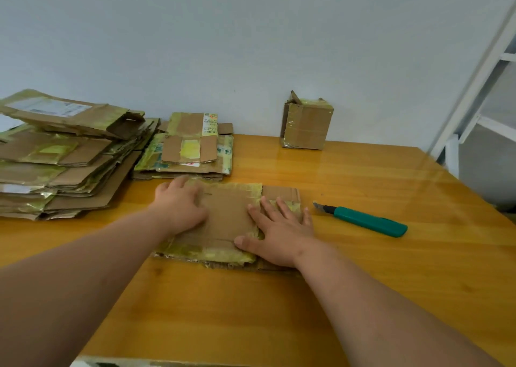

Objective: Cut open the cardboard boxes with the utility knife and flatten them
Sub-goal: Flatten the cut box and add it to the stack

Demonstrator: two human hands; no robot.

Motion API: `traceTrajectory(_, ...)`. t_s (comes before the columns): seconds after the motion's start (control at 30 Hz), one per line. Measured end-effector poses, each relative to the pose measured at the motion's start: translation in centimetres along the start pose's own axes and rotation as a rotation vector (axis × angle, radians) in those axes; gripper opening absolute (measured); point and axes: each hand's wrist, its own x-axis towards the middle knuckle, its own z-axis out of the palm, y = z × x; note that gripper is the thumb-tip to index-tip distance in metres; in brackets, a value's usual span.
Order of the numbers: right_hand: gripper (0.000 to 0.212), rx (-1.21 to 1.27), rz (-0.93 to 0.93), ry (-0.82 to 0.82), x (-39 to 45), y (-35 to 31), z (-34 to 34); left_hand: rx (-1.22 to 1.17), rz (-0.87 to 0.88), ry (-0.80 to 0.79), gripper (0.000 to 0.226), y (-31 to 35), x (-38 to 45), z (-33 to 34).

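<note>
A flattened cardboard box (226, 215) with yellowish tape lies on the wooden table (363, 269) in front of me. My left hand (181, 203) presses flat on its left part, fingers spread. My right hand (279, 232) presses palm down on its right part. Both hands hold nothing. A green utility knife (365, 219) lies on the table just right of my right hand, blade out and pointing left. One small taped box (305, 123) stands upright against the wall at the back.
A tall stack of flattened boxes (61, 154) fills the table's left side. A smaller flat pile (190, 148) lies behind the box under my hands. A white metal frame (480, 93) stands past the table's right edge.
</note>
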Motion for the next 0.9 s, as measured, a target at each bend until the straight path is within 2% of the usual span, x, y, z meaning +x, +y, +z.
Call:
traceTrajectory(0.07, 0.087, 0.019, 0.014, 0.011, 0.0, -0.1, 0.0, -0.002, -0.134, 0.016, 0.082, -0.6, -0.7, -0.3)
traceTrajectory(0.13, 0.086, 0.044, 0.019, 0.019, -0.3, -0.3, 0.1, -0.039, -0.183, -0.042, 0.081, -0.8, -1.3, -0.5)
traceTrajectory(0.23, 0.071, 0.171, -0.009, 0.063, -1.0, -0.3, -0.2, -0.299, -0.257, -0.1, 0.043, -0.9, -1.8, -1.2)
traceTrajectory(0.3, 0.055, 0.343, -0.014, 0.172, -1.6, -0.1, -0.7, -0.5, -0.295, -0.114, 0.031, -0.9, -2.3, -2.0)
traceTrajectory(0.37, 0.056, 0.518, 0.089, 0.333, -1.9, 0.3, -1.0, -0.611, -0.277, -0.103, 0.042, -0.6, -2.7, -3.0)
traceTrajectory(0.43, 0.072, 0.74, 0.247, 0.438, -2.0, 0.6, -1.3, -0.674, -0.21, -0.078, 0.048, 0.0, -3.1, -4.2)
traceTrajectory(0.57, 0.095, 1.283, 0.343, 0.392, -1.9, 0.8, -2.3, -0.657, -0.078, 0.026, 0.05, 0.2, -3.2, -6.2)
traceTrajectory(0.63, 0.095, 1.422, 0.379, 0.345, -1.9, 0.8, -3.1, -0.54, -0.026, 0.126, 0.054, 0.0, -3.1, -7.4)
traceTrajectory(0.7, 0.08, 1.48, 0.366, 0.298, -1.8, 0.7, -3.8, -0.377, -0.004, 0.177, 0.055, -0.3, -3.1, -8.5)
traceTrajectory(0.77, 0.069, 1.554, 0.363, 0.313, -1.4, 0.4, -4.5, -0.244, -0.031, 0.096, 0.062, -0.9, -3.0, -9.5)
traceTrajectory(0.8, 0.069, 1.581, 0.365, 0.35, -1.3, 0.3, -5.0, -0.258, -0.067, 0.019, 0.066, -1.4, -3.0, -9.9)
traceTrajectory(0.87, 0.073, 1.581, 0.366, 0.431, -0.7, -0.1, -5.9, -0.449, -0.146, -0.101, 0.074, -2.2, -2.8, -10.6)
traceTrajectory(0.9, 0.073, 1.581, 0.361, 0.464, -0.5, -0.5, -6.4, -0.556, -0.167, -0.103, 0.079, -2.6, -2.2, -10.9)
